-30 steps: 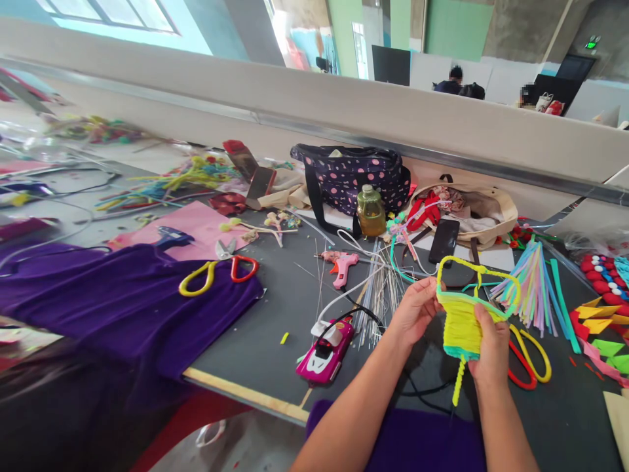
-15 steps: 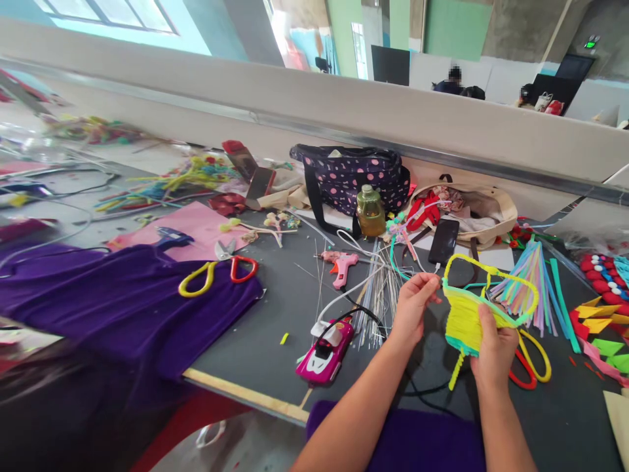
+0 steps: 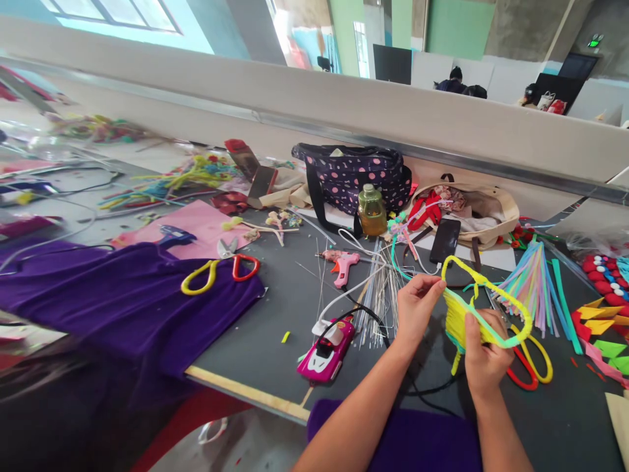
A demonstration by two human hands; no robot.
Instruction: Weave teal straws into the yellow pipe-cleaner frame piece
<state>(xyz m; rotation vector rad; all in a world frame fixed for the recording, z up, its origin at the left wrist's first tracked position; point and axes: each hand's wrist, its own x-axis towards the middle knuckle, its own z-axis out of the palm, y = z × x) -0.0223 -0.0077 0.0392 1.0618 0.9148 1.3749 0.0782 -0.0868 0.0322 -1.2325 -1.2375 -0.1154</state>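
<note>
Worktable layout, hands at the near right edge.
Woven piece (image 3: 464, 321) sits between left hand (image 3: 415, 307) and right hand (image 3: 484, 357); scissors (image 3: 533, 360) lie just right, glue gun (image 3: 341, 264) behind-left, bottle (image 3: 371, 211) before the bag (image 3: 354, 177).

Right hand (image 3: 484, 357) covers the lower part of the yellow woven piece (image 3: 459, 314). Scissors (image 3: 533, 364) partly behind both. Far-left clutter (image 3: 93, 128) blurred. Coloured paper shapes (image 3: 607, 324) cut off right.
</note>
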